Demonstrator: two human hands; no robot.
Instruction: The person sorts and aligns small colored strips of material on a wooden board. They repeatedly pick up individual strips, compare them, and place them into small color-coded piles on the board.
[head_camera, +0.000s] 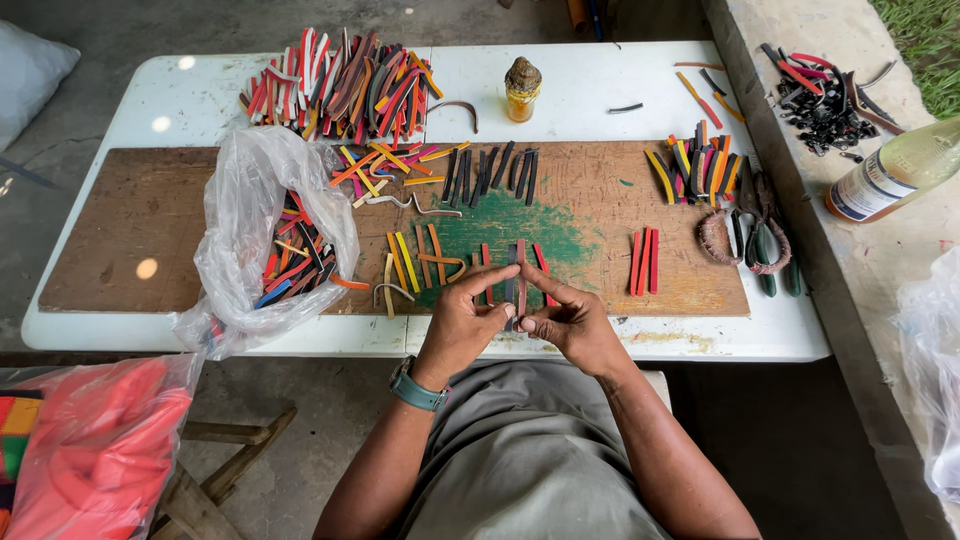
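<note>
Both hands meet just over the near edge of the white desk (600, 80), in the open gap before the brown board (130, 240). The left hand (462, 322) and right hand (570, 325) each close a fingertip grip on one dark strip (513, 285), held upright between them. Red strips (644, 261) lie apart to the right; a clear plastic bag (245, 215) bulges left.

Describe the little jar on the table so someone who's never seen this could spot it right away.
Start at the white table, beyond the far edge of the brown board. Just right of the big heap of coloured strips stands a small yellow jar with a brown, crusted domed top. It is the only upright container there.
</note>
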